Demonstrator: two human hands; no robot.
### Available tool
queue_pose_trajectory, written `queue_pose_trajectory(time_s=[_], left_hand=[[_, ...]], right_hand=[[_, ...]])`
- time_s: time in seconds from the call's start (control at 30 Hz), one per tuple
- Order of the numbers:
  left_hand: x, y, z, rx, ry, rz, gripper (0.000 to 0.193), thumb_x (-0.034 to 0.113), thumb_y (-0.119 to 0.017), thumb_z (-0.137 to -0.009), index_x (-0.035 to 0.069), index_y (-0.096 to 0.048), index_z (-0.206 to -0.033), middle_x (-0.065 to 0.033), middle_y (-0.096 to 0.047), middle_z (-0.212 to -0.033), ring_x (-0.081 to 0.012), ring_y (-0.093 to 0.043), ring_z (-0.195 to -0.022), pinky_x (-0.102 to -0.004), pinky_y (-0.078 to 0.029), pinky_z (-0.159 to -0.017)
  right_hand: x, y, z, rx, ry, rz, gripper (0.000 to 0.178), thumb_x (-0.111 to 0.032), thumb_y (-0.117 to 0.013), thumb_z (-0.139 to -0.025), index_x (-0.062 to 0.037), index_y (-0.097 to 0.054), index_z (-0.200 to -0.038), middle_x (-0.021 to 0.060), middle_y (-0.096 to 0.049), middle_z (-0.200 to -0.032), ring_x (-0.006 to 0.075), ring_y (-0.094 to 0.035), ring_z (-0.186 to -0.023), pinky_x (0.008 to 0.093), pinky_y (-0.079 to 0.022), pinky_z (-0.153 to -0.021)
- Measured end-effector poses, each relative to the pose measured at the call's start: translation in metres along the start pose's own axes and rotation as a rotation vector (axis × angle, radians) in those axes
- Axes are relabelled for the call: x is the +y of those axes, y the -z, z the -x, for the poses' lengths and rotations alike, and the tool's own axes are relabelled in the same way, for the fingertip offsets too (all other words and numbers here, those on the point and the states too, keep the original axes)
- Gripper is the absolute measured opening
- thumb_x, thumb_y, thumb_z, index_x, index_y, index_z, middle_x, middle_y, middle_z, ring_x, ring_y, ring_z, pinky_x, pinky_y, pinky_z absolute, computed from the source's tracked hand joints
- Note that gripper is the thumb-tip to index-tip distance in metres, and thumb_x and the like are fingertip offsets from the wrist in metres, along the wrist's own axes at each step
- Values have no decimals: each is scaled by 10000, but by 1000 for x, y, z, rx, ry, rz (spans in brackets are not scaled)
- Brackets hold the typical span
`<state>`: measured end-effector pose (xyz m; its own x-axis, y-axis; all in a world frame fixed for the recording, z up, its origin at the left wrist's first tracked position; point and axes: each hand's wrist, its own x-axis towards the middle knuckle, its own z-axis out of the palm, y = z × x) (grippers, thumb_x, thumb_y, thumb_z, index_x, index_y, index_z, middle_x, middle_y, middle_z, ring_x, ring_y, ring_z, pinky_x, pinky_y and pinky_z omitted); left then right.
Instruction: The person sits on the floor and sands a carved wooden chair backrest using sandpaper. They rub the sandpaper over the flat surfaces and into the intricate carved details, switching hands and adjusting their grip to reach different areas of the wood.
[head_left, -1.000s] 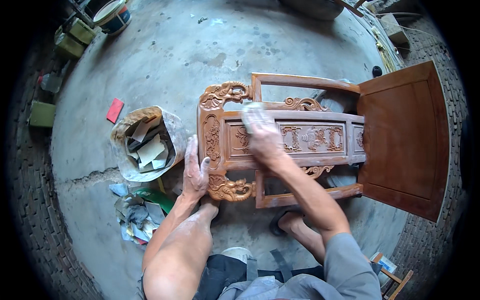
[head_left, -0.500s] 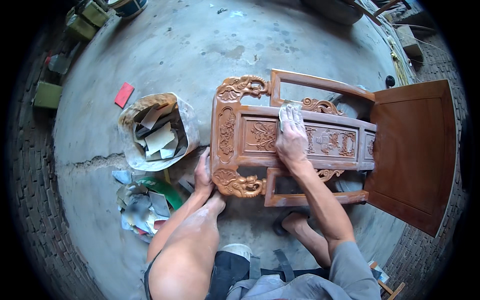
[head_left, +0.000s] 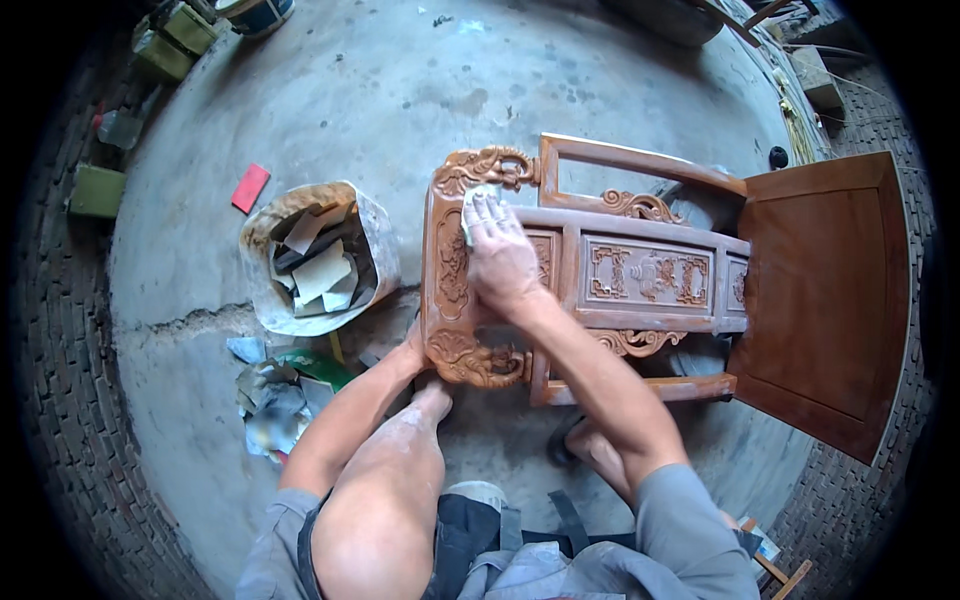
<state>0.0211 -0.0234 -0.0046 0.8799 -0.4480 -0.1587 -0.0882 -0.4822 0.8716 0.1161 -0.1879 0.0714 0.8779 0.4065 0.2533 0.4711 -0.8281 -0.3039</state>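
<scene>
A carved brown wooden chair (head_left: 585,215) lies tipped back, its seat (head_left: 825,300) at the right and its carved top rail (head_left: 450,255) toward the left. My right hand (head_left: 500,262) presses a small pale sheet, which looks like sandpaper (head_left: 469,215), against the inner edge of that rail, fingers together over it. At the near left corner of the rail my left hand (head_left: 412,350) holds the chair from below; most of its fingers are hidden behind the wood. Whitish dust covers the right fingertips and parts of the back panel.
Left of the chair stands a whitish tub (head_left: 380,255) of scraps and worn sheets. Nearer me is a heap of torn sheets (head_left: 270,400) beside a green curved thing (head_left: 318,366). A red block (head_left: 250,188) lies on the cracked concrete floor. Green tins (head_left: 97,191) line the left wall.
My right hand has slid left with the sandpaper, from the middle of the back panel to the top rail. My left hand has slipped further under the rail. The chair has shifted slightly.
</scene>
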Motion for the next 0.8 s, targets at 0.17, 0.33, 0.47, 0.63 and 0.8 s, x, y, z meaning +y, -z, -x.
queue_pose_trajectory(time_s=[0.17, 0.33, 0.47, 0.63, 0.8], left_hand=[[12, 9, -8, -30, 171, 86, 439, 204, -732, -971, 74, -671, -1386, -128, -711, -1279, -224, -667, -1158, -374, -533, -994], [16, 8, -8, -49, 193, 109, 440, 202, -730, -973, 72, -668, -1389, -128, -710, -1283, -222, -665, -1162, -372, -530, -998], [17, 15, -1, -56, 267, 104, 441, 200, -728, -975, 70, -666, -1391, -128, -709, -1287, -221, -663, -1165, -371, -528, -1000], [21, 17, -8, -74, 285, 103, 442, 197, -726, -977, 68, -663, -1394, -127, -707, -1291, -219, -661, -1169, -369, -526, -1004], [21, 19, -1, -84, 314, 110, 443, 194, -723, -979, 65, -660, -1398, -127, -706, -1295, -216, -659, -1173, -367, -523, -1007]], right_hand=[[54, 34, 39, 85, -83, 161, 605, 29, -548, -858, 70, -578, -1461, 315, -607, -1463, 445, -568, -1405, 492, -420, -1240], [-8, -14, 5, 25, -7, 13, 640, 13, -544, -853, 104, -528, -1487, 322, -546, -1532, 446, -483, -1488, 485, -331, -1297], [47, 40, 32, -81, 89, 73, 664, 31, -550, -839, 79, -536, -1501, 297, -572, -1521, 426, -505, -1480, 504, -331, -1292], [25, 16, 34, 53, -60, 39, 636, 16, -564, -833, 99, -565, -1464, 325, -570, -1504, 442, -521, -1459, 515, -348, -1287], [29, 22, 25, -113, 136, 52, 644, 12, -557, -846, 70, -553, -1487, 296, -548, -1547, 426, -475, -1501, 502, -331, -1298]])
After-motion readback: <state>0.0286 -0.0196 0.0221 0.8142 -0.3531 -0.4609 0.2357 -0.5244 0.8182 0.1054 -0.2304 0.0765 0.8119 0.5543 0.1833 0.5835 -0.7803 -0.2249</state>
